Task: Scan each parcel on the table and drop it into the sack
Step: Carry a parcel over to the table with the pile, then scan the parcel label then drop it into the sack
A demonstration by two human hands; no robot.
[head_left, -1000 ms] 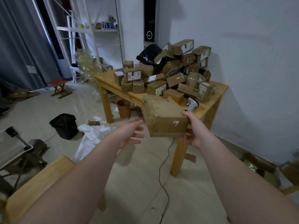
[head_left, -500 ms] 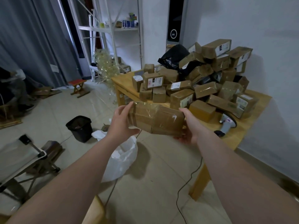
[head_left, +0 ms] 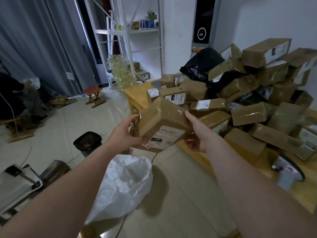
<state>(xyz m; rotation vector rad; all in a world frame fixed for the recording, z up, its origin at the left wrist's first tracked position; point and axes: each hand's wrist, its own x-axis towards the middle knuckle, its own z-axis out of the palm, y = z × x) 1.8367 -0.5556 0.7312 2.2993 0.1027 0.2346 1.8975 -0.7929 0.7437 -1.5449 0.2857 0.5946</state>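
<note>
A brown taped parcel (head_left: 162, 121) is held between both hands in front of me, its white shipping label tilted up toward me. My left hand (head_left: 124, 134) grips its left side; my right hand (head_left: 197, 134) grips its right side. Directly below lies the white sack (head_left: 123, 188), crumpled on the floor with its mouth slack. To the right, the wooden table (head_left: 135, 95) carries a big heap of brown parcels (head_left: 248, 93). A white handheld scanner (head_left: 284, 172), blurred, lies on the table near its front edge.
A black bin (head_left: 88, 142) stands on the tiled floor left of the sack. A person sits at the far left (head_left: 10, 97). White shelving (head_left: 127, 31) and a small red stool (head_left: 93, 95) stand at the back. A cable runs across the floor under the sack.
My left hand has taken hold of the parcel, which both hands have turned so its label faces up. I have moved closer; the sack now lies right under the parcel.
</note>
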